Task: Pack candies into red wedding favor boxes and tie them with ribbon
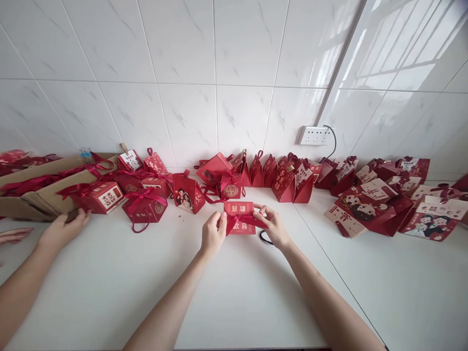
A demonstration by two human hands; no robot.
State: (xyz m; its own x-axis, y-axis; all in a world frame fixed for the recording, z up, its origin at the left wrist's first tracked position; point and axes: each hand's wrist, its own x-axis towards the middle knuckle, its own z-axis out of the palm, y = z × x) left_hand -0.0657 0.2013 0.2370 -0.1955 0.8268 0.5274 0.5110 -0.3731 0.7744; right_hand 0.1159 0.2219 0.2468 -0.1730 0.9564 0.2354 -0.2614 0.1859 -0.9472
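I had the small red box [238, 208] on the white table [234, 297], in front of me and between the two hands. A ribbon [237, 219] passed across its front. The right hand [272, 226] was pinching the ribbon at the box's right side, thumb against fingers. The left hand [213, 231] had its thumb and forefinger closed at the left side, on the other part of the ribbon, as far as I could judge.

I judged the box to be light, of thin folded card: stiff along the creases, but easy to dent in the panels. The ribbon looked soft and rather slippery, so I considered a firm pinch near the box the safest hold, with only a gentle pressure on the card's side edges.

Behind the box stood a row of red gift boxes [231, 190], quite near, so room on that side was small. A black loop [261, 237] lay just beside the right hand. Toward the table's near edge, between the forearms, I had the widest room; another person's hand [64, 229] was well apart, on the left.
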